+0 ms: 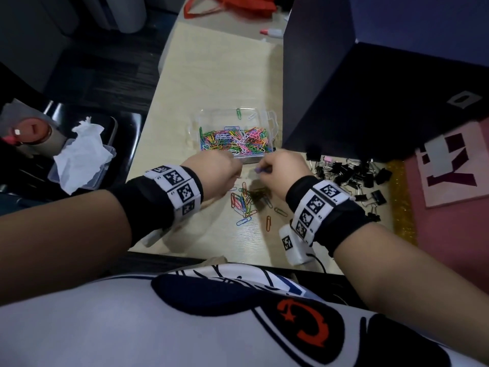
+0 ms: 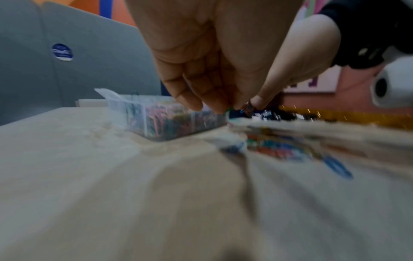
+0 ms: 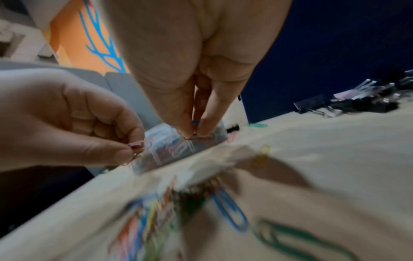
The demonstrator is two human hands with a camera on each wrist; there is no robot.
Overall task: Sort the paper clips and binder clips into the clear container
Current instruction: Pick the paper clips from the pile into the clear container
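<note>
- Both hands raised just above the table (image 1: 185, 75), close together, at the near edge of the clear container (image 1: 235, 133).
- Left hand (image 1: 211, 173): fingers curled, thumb and forefinger pinching a pinkish paper clip (image 3: 137, 146), seen from the right wrist view.
- Right hand (image 1: 283, 168): fingertips drawn together on a small bunch of clips (image 3: 196, 136), blue and reddish; exact number unclear.
- Container sits just beyond the hands, holding a dense bed of coloured paper clips (image 1: 235, 140), too many to count; two more lean against its far wall.
- Loose pile of paper clips (image 1: 244, 200) lies on the table directly below and between the wrists; roughly a dozen or more, overlapped, plus three or so strays beside it.
- Binder clips (image 1: 352, 176), black, heaped to the right of the right hand, well over a dozen, some hidden under the dark box (image 1: 370, 88).
- Wrist views heavily blurred near the table; the left hand's pinch is hard to read from its own camera.
- Crumpled tissue (image 1: 82, 152) in a second clear tray off the table's left edge.
</note>
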